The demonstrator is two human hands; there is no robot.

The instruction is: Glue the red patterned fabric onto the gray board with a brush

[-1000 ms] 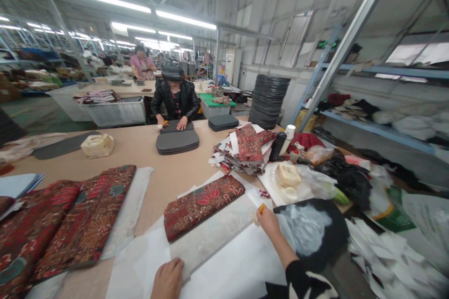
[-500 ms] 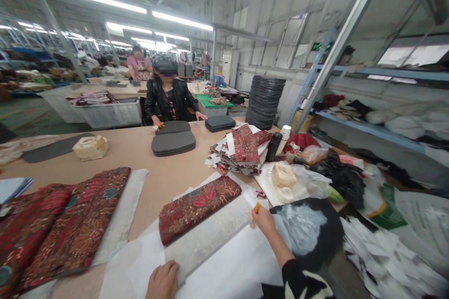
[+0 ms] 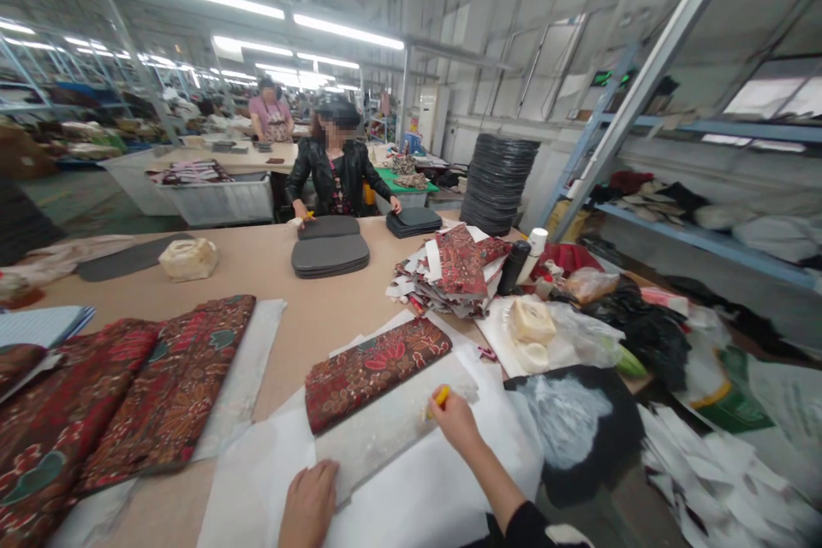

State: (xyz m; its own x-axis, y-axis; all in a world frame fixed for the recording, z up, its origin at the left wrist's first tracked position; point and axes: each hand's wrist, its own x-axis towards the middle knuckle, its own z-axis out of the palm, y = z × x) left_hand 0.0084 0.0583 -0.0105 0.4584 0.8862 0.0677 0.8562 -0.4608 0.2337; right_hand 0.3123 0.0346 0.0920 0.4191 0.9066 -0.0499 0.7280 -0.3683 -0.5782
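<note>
My right hand (image 3: 455,421) grips a small yellow-handled brush (image 3: 442,396), its pale bristle end down on a light grey strip (image 3: 372,435). Folded back along that strip's far side lies a dark red-brown floral fabric (image 3: 378,370). Flat at the strip's near left corner rests my left hand (image 3: 309,498), fingers extended and holding nothing. White paper sheets (image 3: 475,467) lie beneath the piece. To the right, a black sheet (image 3: 613,437) carries a whitish smear (image 3: 565,411).
More floral fabric (image 3: 186,385) lies at left. Fabric scraps (image 3: 449,270), bottles (image 3: 514,268) and a cream-coloured container (image 3: 532,321) stand beyond my right hand. Across the table, a person in a black jacket (image 3: 353,180) handles dark pads (image 3: 330,254). White offcuts (image 3: 719,471) are heaped at right.
My right hand has moved the brush leftward, from the strip's right end toward its middle. My left hand stays at the corner. The co-worker's hand now touches the right-hand pad stack.
</note>
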